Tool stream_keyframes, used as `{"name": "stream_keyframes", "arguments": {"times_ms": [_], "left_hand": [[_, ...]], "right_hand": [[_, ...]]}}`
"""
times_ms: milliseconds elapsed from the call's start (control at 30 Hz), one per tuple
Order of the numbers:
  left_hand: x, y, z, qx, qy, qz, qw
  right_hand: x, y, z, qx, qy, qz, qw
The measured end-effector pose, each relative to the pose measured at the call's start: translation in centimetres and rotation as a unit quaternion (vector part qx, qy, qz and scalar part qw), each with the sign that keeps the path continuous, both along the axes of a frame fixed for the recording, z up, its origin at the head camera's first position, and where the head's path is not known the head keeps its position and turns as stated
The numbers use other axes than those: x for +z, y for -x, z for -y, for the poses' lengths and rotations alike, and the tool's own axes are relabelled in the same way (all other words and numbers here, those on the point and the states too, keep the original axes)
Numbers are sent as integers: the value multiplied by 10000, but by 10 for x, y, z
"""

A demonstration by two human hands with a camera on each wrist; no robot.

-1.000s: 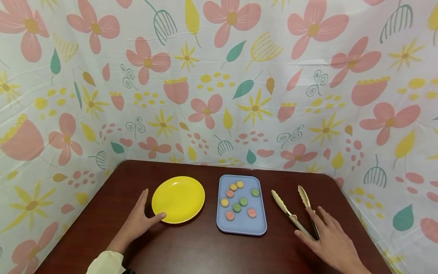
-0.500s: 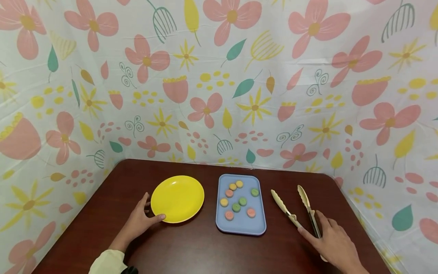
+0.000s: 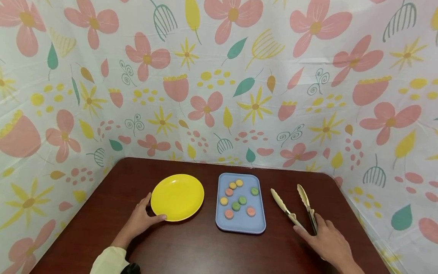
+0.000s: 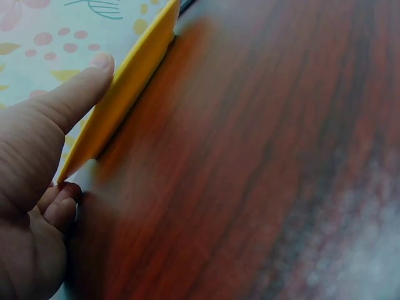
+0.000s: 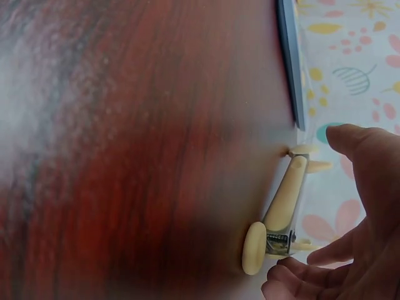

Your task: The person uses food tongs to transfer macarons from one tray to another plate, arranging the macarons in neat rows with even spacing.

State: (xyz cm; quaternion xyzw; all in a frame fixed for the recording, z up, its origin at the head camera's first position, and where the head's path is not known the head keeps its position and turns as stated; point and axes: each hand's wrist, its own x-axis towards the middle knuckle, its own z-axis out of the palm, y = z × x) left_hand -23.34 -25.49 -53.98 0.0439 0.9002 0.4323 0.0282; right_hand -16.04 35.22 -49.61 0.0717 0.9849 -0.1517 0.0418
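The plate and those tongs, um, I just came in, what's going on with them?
A person has both hands at the table. The left hand holds the yellow plate by its edge, thumb on the rim. The right hand is over the handles of the tongs, which lie spread open; it isn't clearly gripping them. Between plate and tongs, a blue tray holds nine small round pieces, yellow, pink and green.
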Motion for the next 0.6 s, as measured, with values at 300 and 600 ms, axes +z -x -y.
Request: {"name": "stream_keyframes", "arguments": {"times_ms": [300, 600], "left_hand": [[1, 2, 2, -26, 26, -42, 10000], [-2, 3, 2, -87, -84, -223, 9997]], "right_hand": [[-4, 9, 2, 2, -87, 127, 9999], [-11, 16, 0, -26, -23, 136, 9999]]}}
